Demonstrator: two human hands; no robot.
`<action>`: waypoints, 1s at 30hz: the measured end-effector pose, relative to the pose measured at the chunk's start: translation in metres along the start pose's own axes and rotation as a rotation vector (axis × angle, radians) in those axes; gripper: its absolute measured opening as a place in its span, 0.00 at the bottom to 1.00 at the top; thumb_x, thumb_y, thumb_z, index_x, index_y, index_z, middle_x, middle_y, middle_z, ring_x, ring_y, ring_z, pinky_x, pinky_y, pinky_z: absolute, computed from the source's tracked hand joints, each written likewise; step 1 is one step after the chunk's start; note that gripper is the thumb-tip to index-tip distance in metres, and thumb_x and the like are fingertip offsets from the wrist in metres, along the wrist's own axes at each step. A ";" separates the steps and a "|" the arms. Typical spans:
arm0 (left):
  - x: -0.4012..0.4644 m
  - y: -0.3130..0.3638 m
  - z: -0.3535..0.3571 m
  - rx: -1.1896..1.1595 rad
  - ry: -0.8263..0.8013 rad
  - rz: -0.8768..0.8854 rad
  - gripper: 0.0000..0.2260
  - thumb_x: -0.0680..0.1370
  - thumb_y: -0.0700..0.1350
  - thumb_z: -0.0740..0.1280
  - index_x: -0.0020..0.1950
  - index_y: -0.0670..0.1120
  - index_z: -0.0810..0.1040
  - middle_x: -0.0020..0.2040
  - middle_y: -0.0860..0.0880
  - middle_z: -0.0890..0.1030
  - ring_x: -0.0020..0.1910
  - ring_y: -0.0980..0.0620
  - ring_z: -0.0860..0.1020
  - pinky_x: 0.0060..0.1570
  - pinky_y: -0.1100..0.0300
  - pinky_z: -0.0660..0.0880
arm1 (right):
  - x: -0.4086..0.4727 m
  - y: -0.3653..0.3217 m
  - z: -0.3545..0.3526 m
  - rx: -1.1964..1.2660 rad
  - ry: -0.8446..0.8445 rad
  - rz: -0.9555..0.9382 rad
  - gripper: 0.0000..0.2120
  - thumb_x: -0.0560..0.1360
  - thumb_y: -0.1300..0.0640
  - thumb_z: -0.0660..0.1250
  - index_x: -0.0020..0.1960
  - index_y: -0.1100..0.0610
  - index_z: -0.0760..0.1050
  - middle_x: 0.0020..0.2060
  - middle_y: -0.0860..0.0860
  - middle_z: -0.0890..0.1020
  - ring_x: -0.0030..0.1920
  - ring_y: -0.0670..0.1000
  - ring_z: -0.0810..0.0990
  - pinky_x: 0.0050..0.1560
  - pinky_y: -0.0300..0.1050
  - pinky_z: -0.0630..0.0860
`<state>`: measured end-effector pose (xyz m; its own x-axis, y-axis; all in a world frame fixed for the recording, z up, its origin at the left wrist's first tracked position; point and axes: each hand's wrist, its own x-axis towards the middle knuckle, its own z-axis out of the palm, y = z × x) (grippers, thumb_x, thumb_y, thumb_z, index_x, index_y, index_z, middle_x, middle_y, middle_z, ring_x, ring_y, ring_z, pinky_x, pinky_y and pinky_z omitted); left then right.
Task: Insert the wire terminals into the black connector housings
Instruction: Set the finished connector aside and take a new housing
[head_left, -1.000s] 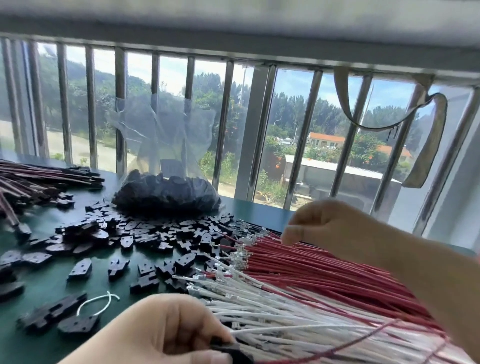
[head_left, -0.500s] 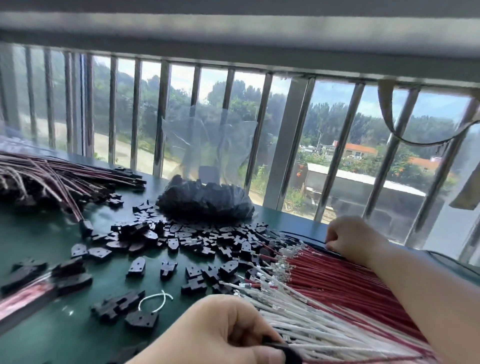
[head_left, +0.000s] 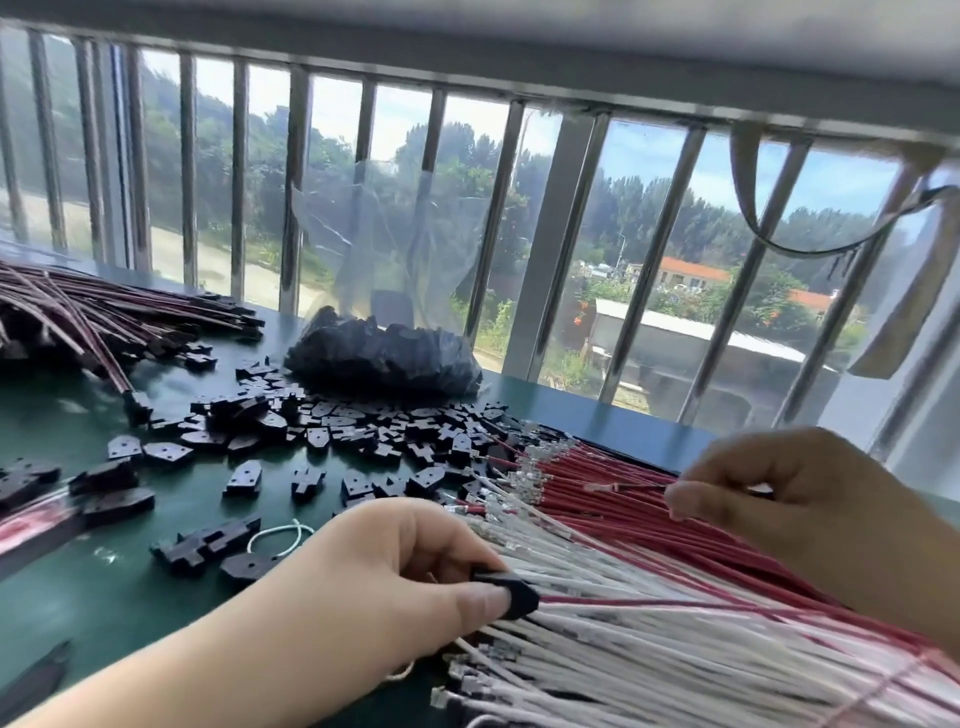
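My left hand (head_left: 395, 577) pinches a black connector housing (head_left: 511, 592) between thumb and fingers, low in the middle, with a red wire (head_left: 675, 605) running out of it to the right. My right hand (head_left: 779, 499) pinches a single red wire (head_left: 631, 487) near its metal terminal, lifted just above the pile of red wires (head_left: 649, 525). A pile of white wires (head_left: 649, 660) lies in front of the red ones. Several loose black housings (head_left: 332, 431) are scattered over the green table (head_left: 104, 597).
A clear plastic bag of black housings (head_left: 382, 358) stands at the back by the barred window (head_left: 550, 249). Finished wire assemblies (head_left: 104, 312) are heaped at the far left. A white wire loop (head_left: 280, 535) lies near my left hand. Dark cutters (head_left: 36, 680) lie at the lower left.
My right hand came back from the far end of the red pile and now holds one red wire lifted clear. My left hand keeps holding the housing; the view shifted left.
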<state>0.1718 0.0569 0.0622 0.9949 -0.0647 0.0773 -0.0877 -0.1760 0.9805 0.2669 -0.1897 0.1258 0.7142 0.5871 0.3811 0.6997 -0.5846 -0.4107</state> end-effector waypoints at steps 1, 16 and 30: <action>-0.001 0.002 0.000 0.002 -0.005 -0.004 0.05 0.66 0.51 0.77 0.41 0.57 0.84 0.30 0.55 0.81 0.25 0.60 0.74 0.26 0.69 0.69 | -0.007 -0.007 0.002 0.042 -0.034 -0.031 0.22 0.61 0.26 0.64 0.39 0.42 0.82 0.27 0.47 0.80 0.24 0.44 0.76 0.29 0.37 0.74; -0.005 -0.002 0.004 0.190 0.099 0.219 0.18 0.52 0.60 0.73 0.41 0.61 0.84 0.39 0.50 0.85 0.37 0.47 0.82 0.38 0.65 0.79 | -0.031 -0.039 0.037 0.181 0.030 -0.094 0.05 0.67 0.45 0.68 0.41 0.40 0.81 0.39 0.36 0.80 0.42 0.36 0.78 0.41 0.24 0.69; -0.007 -0.002 0.006 0.191 0.097 0.225 0.22 0.48 0.64 0.74 0.40 0.63 0.83 0.37 0.55 0.85 0.34 0.57 0.83 0.32 0.71 0.75 | -0.037 -0.039 0.043 0.041 0.014 -0.189 0.07 0.70 0.46 0.65 0.45 0.43 0.80 0.40 0.41 0.76 0.41 0.42 0.77 0.39 0.29 0.71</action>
<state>0.1651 0.0514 0.0587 0.9488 -0.0303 0.3143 -0.3046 -0.3501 0.8858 0.2127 -0.1644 0.0926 0.5708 0.6760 0.4660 0.8201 -0.4416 -0.3638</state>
